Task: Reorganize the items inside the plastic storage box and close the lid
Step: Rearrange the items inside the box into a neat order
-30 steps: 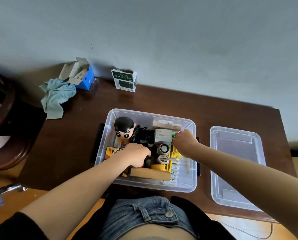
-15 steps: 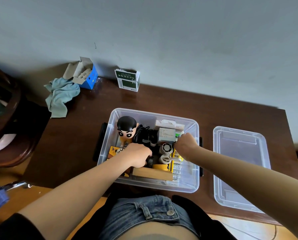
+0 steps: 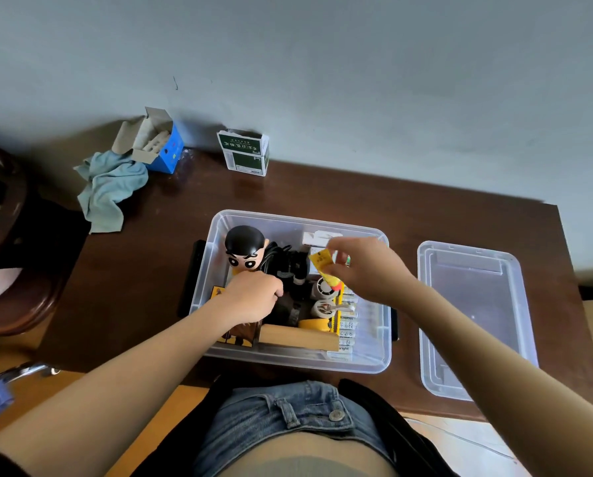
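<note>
We are pinching a small yellow soft tube point(image 3: 323, 267) mid-frame with the right hand point(image 3: 364, 266); light, squashy, gripping mid-body. Left hand point(image 3: 253, 296) is curled inside the clear plastic storage box point(image 3: 381, 342), hold unclear.

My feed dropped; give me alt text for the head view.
The right hand lifts a yellow tube above the open storage box while the left hand reaches among its contents. The lid lies beside it on the table.

blue carton point(image 3: 164, 151), teal cloth point(image 3: 110, 187), green-and-white packet point(image 3: 245, 153) on dark table point(image 3: 322, 197)
</note>
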A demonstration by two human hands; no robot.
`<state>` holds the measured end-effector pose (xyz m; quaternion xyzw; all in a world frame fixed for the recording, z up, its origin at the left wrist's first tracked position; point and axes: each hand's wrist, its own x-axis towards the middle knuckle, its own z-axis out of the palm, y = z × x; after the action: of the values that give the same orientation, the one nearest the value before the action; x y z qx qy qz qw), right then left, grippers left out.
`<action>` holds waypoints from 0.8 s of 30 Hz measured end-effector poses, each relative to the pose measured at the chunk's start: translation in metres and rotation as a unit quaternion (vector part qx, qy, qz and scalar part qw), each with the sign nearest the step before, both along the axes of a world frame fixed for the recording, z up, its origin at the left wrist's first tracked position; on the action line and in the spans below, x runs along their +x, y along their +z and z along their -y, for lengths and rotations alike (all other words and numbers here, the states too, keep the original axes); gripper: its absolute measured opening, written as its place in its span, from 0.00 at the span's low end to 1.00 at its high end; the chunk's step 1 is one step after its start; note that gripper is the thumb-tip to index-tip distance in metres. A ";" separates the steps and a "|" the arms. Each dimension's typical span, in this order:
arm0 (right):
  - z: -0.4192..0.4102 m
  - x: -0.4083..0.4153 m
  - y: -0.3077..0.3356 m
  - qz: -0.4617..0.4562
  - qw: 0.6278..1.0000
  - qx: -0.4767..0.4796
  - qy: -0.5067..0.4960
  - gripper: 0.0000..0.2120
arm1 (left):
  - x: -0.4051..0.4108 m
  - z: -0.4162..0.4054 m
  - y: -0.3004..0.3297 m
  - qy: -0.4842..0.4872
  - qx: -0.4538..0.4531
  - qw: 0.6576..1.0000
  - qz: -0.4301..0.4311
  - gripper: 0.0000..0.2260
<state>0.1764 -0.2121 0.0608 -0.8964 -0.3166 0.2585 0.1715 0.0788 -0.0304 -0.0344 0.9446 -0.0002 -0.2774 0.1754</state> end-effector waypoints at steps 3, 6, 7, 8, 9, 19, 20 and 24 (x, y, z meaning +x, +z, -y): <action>-0.021 -0.014 -0.014 0.007 1.000 0.020 -0.013 0.09 | -0.009 -0.007 0.002 0.062 0.014 0.997 0.043 0.10; -0.040 -0.023 -0.034 0.037 0.996 -0.063 0.041 0.09 | -0.014 -0.008 0.002 0.113 -0.001 0.991 0.065 0.08; -0.046 -0.025 -0.041 0.057 0.990 -0.106 0.074 0.07 | -0.015 -0.007 0.001 0.119 -0.008 0.990 0.074 0.08; -0.052 -0.027 -0.047 0.075 0.981 -0.142 0.107 0.07 | -0.016 -0.007 0.001 0.126 -0.014 0.989 0.081 0.08; -0.058 -0.030 -0.052 0.087 0.972 -0.170 0.137 0.09 | -0.017 -0.007 0.001 0.133 -0.020 0.987 0.086 0.09; -0.083 -0.032 -0.102 0.084 0.932 -0.248 0.250 0.11 | -0.021 -0.014 -0.003 0.193 -0.035 0.973 0.119 0.13; -0.083 -0.032 -0.105 0.076 0.933 -0.250 0.245 0.11 | -0.021 -0.015 -0.003 0.193 -0.037 0.973 0.120 0.14; -0.084 -0.037 -0.112 0.058 0.943 -0.248 0.212 0.11 | -0.021 -0.017 -0.002 0.190 -0.056 0.973 0.121 0.14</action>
<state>0.1390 -0.1284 -0.0511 -0.8363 -0.4343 0.3065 -0.1339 0.0577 -0.0130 -0.0365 0.9426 0.1428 -0.1225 0.2758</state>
